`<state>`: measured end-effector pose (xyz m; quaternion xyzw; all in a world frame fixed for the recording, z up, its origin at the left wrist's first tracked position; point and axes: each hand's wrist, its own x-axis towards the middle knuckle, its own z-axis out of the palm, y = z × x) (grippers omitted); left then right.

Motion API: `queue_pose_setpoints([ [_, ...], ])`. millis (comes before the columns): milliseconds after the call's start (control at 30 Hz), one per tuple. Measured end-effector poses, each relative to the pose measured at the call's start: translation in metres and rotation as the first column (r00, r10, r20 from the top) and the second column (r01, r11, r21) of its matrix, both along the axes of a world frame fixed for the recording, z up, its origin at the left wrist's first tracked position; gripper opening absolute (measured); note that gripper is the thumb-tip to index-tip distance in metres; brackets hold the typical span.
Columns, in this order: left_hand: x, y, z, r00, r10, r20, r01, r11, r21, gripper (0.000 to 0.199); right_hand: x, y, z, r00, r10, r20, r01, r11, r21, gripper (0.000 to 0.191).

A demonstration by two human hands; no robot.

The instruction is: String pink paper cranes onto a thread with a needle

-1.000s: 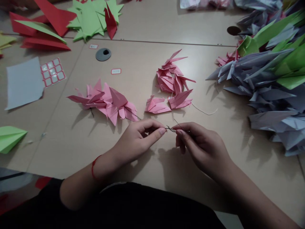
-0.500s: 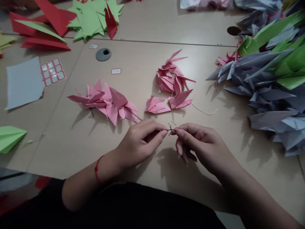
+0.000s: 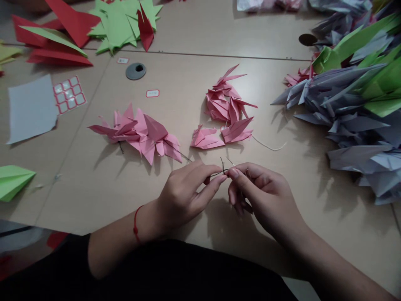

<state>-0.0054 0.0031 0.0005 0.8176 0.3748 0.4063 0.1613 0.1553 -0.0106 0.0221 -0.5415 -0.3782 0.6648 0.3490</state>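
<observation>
Thin wire (image 3: 223, 170): a fine dark strand twisted into a small loop, its ends sticking up, held in the air toward the near edge of the worktop (image 3: 203, 37). It is too fine to tell whether it is wire or stiff thread.

Left hand (image 3: 183, 200): thumb and forefinger pinch the strand, and the other fingers curl loosely below. A red cord (image 3: 136, 223) circles the wrist.

Right hand (image 3: 266, 196): thumb and forefinger grip the loop from the other side, with the remaining fingers curled inward.

Done: pink origami cranes (image 3: 134, 136) lie in loose groups mid-worktop. Grey-blue origami cranes (image 3: 344, 121) are heaped along the right edge, and red origami cranes (image 3: 53, 46) and green origami cranes (image 3: 119, 27) lie by the far left corner.

Left to do: the strand appears joined to no crane. A pale string (image 3: 269, 146) lies loose beside the pink pair nearest the right hand.

Change: the hands have drawn closer, their fingertips now almost touching, and the strand's ends stand more upright than in the earlier frame.
</observation>
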Motion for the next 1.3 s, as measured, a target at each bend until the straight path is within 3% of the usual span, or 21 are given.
queue_pose_setpoints([
  [133, -0.002, -0.001, -0.004, 0.989, 0.025, -0.147, 0.005, 0.979, 0.205, 0.011, -0.003, -0.003, -0.002, 1.000, -0.020, 0.007, 0.020, 0.999, 0.027, 0.026],
  [233, -0.002, -0.002, -0.004, 0.982, 0.031, -0.188, 0.020, 0.965, 0.261, 0.009, -0.004, -0.005, -0.003, 1.000, -0.027, 0.009, 0.027, 0.999, 0.045, 0.027],
  [300, -0.001, -0.002, -0.001, 0.987, 0.007, -0.158, 0.022, 0.984, 0.176, 0.006, -0.004, -0.007, -0.005, 0.999, -0.032, 0.018, 0.031, 0.997, 0.072, 0.026],
  [367, 0.001, -0.002, 0.002, 0.997, -0.005, -0.080, 0.006, 1.000, 0.008, 0.005, -0.005, -0.009, -0.005, 0.999, -0.034, 0.027, 0.031, 0.994, 0.108, 0.026],
  [467, 0.003, -0.003, 0.006, 0.999, 0.033, 0.039, -0.024, 0.980, -0.199, 0.006, -0.005, -0.011, -0.007, 0.998, -0.033, 0.051, 0.025, 0.987, 0.159, 0.027],
  [700, 0.003, -0.003, 0.011, 0.984, 0.099, 0.147, -0.033, 0.917, -0.398, 0.009, -0.005, -0.013, -0.012, 0.975, -0.037, 0.218, -0.039, 0.941, 0.336, 0.027],
  [833, 0.001, 0.000, 0.015, 0.970, 0.143, 0.197, -0.005, 0.821, -0.570, 0.009, 0.002, -0.013, -0.013, 0.946, -0.106, 0.306, -0.056, 0.878, 0.475, 0.012],
  [900, -0.001, 0.003, 0.017, 0.962, 0.124, 0.241, 0.076, 0.732, -0.678, 0.010, 0.009, -0.011, -0.014, 0.948, -0.103, 0.301, -0.090, 0.820, 0.566, 0.020],
  [1000, -0.003, 0.005, 0.019, 0.944, 0.062, 0.324, 0.235, 0.564, -0.791, 0.015, 0.021, -0.004, -0.014, 0.950, 0.068, 0.304, -0.258, 0.721, 0.643, 0.044],
  [1067, -0.004, 0.006, 0.019, 0.933, 0.043, 0.358, 0.293, 0.487, -0.823, 0.016, 0.026, 0.000, -0.013, 0.926, 0.186, 0.328, -0.365, 0.659, 0.657, 0.053],
  [1167, -0.005, 0.007, 0.019, 0.913, 0.027, 0.407, 0.352, 0.453, -0.819, 0.013, 0.028, 0.004, -0.011, 0.901, 0.237, 0.365, -0.426, 0.643, 0.636, 0.054],
  [1300, -0.005, 0.009, 0.020, 0.901, 0.025, 0.433, 0.372, 0.467, -0.802, 0.012, 0.025, 0.003, -0.009, 0.884, 0.238, 0.404, -0.440, 0.716, 0.542, 0.047],
])
